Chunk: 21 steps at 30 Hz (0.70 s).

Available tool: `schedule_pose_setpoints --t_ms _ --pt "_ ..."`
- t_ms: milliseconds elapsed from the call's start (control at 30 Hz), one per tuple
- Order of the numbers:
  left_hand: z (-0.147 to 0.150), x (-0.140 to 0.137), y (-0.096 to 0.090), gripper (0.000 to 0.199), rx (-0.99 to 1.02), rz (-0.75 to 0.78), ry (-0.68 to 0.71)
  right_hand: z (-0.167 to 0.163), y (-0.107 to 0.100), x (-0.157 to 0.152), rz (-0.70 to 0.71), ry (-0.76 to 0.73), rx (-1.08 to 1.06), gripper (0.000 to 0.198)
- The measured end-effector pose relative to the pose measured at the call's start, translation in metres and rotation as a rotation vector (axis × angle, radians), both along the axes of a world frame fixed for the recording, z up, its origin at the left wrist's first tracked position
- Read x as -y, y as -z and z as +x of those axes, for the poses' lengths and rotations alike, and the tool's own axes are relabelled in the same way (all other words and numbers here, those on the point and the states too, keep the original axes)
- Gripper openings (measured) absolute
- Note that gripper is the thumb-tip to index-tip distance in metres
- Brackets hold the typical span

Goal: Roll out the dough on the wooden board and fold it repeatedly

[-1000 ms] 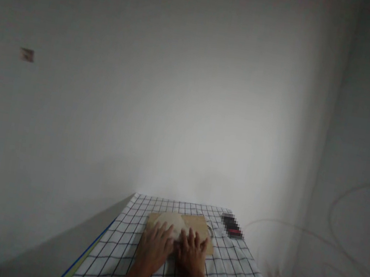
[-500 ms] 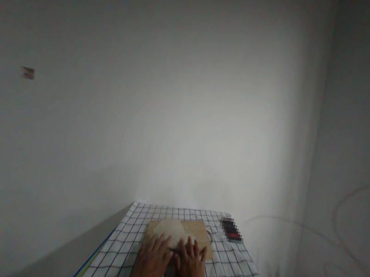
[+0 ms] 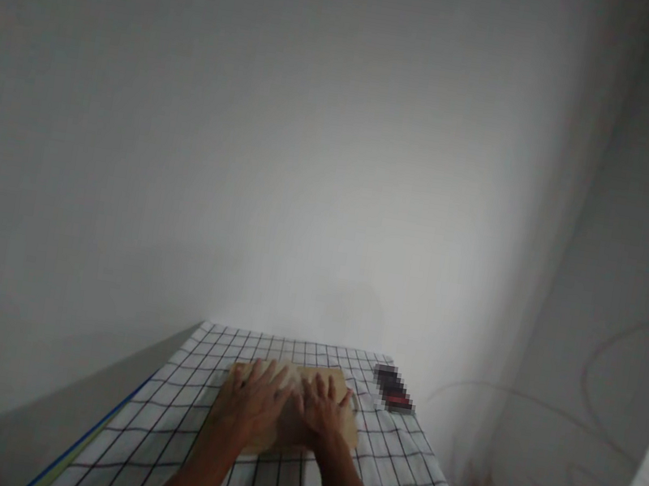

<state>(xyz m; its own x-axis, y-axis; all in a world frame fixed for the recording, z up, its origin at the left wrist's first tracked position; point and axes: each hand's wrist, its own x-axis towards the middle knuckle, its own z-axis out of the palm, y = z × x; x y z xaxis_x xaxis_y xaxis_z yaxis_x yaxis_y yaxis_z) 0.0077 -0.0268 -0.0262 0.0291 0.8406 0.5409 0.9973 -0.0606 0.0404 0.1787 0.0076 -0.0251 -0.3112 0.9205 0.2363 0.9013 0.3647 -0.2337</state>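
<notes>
Lying on a wooden board (image 3: pixel 346 435), a pale lump of dough (image 3: pixel 292 376) is almost wholly hidden under the hands, at the middle of the checked cloth (image 3: pixel 174 416). A blurred dark object (image 3: pixel 393 389) is seen at 2 o'clock from the board, near the wall. The left hand (image 3: pixel 249 408) and right hand (image 3: pixel 322 411) are laid flat, fingers spread, side by side on the dough, nothing gripped.
</notes>
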Motion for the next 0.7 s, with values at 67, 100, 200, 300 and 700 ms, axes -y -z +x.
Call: schedule_pose_setpoints --t_ms 67,100,200,300,700 --pt "0.002 -0.009 -0.001 0.048 -0.010 -0.001 -0.023 0.000 -0.003 -0.011 -0.019 0.010 0.018 0.060" --pt "0.003 -0.015 0.000 0.047 -0.018 0.005 -0.026 -0.001 -0.004 -0.016 -0.017 0.015 0.027 0.061" --pt "0.002 -0.034 0.003 0.045 -0.022 0.021 -0.028 -0.002 -0.004 -0.033 -0.011 0.027 0.063 0.064" --pt "0.000 -0.058 0.007 0.047 0.028 -0.007 -0.044 -0.004 -0.003 -0.050 -0.015 0.037 0.070 0.066" --pt "-0.007 -0.150 0.011 0.066 0.270 -0.163 -0.013 -0.006 -0.015 -0.120 -0.126 0.020 0.079 0.065"
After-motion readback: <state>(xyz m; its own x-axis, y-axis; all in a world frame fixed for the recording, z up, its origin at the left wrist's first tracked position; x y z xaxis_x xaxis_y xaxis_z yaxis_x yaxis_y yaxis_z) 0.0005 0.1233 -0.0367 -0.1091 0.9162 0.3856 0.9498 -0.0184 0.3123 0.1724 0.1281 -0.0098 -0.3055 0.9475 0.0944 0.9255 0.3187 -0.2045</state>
